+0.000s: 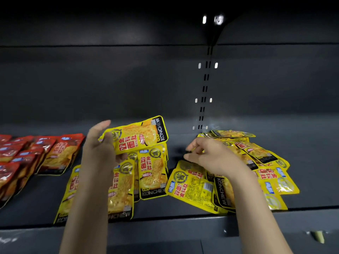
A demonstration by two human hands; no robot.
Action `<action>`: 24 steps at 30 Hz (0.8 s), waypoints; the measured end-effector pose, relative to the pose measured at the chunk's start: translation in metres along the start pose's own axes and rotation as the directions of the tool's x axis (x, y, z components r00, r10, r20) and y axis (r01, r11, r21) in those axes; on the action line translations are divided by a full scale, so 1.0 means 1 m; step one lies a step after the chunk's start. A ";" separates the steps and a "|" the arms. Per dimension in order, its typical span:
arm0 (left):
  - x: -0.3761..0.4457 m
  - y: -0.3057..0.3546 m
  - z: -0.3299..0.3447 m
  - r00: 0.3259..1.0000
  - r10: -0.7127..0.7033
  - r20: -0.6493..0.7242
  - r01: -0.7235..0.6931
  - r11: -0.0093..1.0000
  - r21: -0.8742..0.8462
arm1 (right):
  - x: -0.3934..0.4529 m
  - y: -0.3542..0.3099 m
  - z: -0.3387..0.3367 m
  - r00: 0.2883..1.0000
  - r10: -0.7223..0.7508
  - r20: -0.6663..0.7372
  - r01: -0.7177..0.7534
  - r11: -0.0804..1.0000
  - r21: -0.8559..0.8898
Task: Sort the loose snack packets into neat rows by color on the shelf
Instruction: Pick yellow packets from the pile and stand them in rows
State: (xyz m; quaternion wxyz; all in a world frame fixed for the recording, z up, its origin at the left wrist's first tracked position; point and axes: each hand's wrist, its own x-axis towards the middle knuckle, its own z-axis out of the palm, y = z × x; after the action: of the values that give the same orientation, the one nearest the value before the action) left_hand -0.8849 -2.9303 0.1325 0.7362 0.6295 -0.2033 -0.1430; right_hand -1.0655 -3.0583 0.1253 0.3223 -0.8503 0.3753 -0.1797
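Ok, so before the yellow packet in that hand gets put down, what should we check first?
1. Left hand has hold of the raised yellow packet: ok, held at its left end.
2. Yellow rows underneath are tidy: not ok, packets overlap unevenly.
3. Red packets kept apart from yellow: ok, they lie off to the left.
4. Right hand is out of the way: ok, it is over the loose yellow pile.
5. Right hand's fingers hold a packet: cannot tell.
6. Loose pile is finished: not ok, many packets lie jumbled.

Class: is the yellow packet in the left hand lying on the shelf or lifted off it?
Lifted. The left hand holds the packet by one end, tilted above the yellow rows.
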 end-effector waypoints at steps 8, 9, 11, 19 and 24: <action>-0.016 -0.001 -0.032 1.000 -0.009 0.030 0.012 0.992 -0.124 | 0.013 -0.007 0.017 0.995 0.091 0.025 -0.076 0.930 -0.360; -0.016 -0.003 -0.033 1.000 0.002 0.021 0.000 0.994 -0.109 | 0.014 -0.007 0.016 0.988 0.142 0.062 -0.104 0.903 -0.418; -0.017 -0.005 -0.035 1.000 0.015 0.016 -0.013 0.994 -0.108 | 0.015 -0.008 0.013 0.963 0.230 0.141 -0.139 0.871 -0.472; -0.018 -0.008 -0.033 0.998 0.054 0.033 -0.051 0.994 -0.097 | 0.021 -0.006 0.011 0.913 0.322 0.251 -0.175 0.865 -0.471; -0.017 -0.007 -0.034 0.996 0.076 0.051 -0.072 0.995 -0.069 | 0.027 0.002 0.011 0.904 0.338 0.262 -0.188 0.864 -0.467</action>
State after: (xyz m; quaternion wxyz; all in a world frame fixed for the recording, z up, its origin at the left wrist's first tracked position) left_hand -0.8827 -2.8940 0.1192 0.7558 0.5925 -0.2413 -0.1393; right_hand -1.0424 -3.0754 0.1172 0.2073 -0.8579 0.4591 0.1012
